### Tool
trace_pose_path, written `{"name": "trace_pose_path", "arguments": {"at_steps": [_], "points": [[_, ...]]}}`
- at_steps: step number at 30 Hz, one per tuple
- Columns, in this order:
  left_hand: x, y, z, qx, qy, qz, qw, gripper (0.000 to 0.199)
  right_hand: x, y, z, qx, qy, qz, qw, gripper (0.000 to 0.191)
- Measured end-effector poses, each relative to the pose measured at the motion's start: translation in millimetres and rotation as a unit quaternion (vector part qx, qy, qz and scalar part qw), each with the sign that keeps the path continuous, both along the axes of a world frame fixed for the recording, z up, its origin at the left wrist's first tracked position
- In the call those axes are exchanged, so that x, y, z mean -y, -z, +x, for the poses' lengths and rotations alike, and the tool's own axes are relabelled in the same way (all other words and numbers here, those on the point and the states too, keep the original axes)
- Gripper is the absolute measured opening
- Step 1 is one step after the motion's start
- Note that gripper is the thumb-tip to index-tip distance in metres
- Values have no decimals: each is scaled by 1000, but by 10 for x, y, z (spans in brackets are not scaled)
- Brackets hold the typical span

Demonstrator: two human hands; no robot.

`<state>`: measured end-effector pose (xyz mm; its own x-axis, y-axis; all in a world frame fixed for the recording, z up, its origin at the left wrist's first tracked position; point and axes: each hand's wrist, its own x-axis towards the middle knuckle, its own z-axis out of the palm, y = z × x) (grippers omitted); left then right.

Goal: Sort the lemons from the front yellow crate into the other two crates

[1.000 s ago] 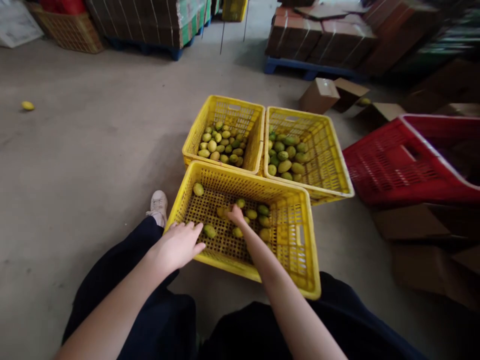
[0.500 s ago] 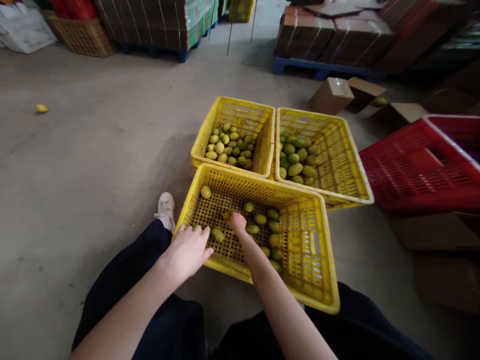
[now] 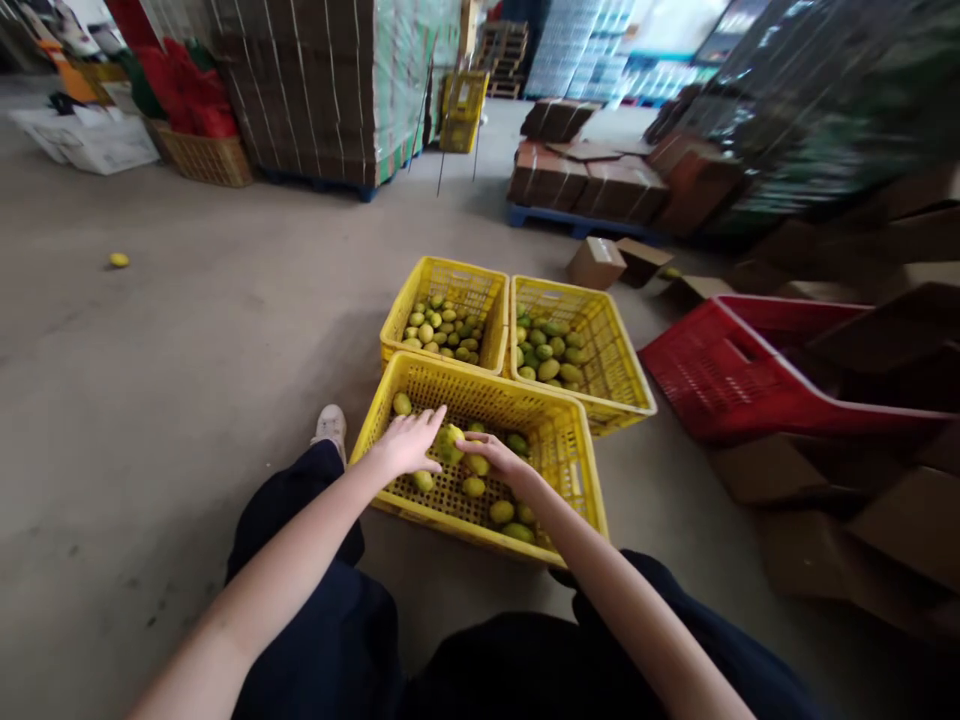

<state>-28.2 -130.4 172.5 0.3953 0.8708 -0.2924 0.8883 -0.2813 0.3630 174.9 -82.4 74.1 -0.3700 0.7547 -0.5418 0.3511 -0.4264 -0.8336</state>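
Note:
The near yellow crate stands just in front of my knees, with several loose oval yellow-green fruits on its perforated floor. My right hand reaches into it, fingertips closed on a yellow-green fruit above the crate floor. My left hand is over the crate's left half, fingers stretched and apart, close to that held fruit but with nothing in its grip. Below the left hand lies another fruit. One more fruit rests in the far left corner. My hands hide part of the crate floor.
Behind stand two more yellow crates, left and right, holding similar fruit. A red crate and cardboard boxes are at the right. One yellow fruit lies on the floor. Loaded pallets stand farther back.
The view has tilted up. My right hand has lifted a fruit off the crate floor, and my left hand has moved inward beside it. Fruits on the crate's right side have shifted.

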Motion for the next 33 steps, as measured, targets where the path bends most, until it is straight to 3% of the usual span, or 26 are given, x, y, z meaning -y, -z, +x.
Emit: {"name": "trace_pose_path", "arguments": {"at_steps": [4, 8, 13, 21, 27, 30, 33], "points": [[25, 44, 142, 138, 36, 70, 987, 119, 248, -557, 189, -196, 30, -30, 980, 42], [70, 106, 299, 276, 53, 108, 953, 115, 455, -841, 317, -244, 90, -29, 965, 40], [143, 106, 427, 359, 40, 99, 927, 105, 544, -907, 305, -262, 123, -23, 957, 40], [99, 4, 430, 393, 21, 94, 914, 97, 483, -1015, 280, -272, 120, -65, 953, 28], [33, 22, 466, 416, 22, 105, 903, 86, 512, -1126, 311, -237, 111, -128, 957, 33], [36, 28, 494, 434, -17, 101, 895, 75, 527, -1149, 288, -237, 104, -143, 955, 34], [36, 63, 505, 484, -84, 54, 869, 63, 519, -1120, 272, -248, 174, -66, 951, 20]]}}
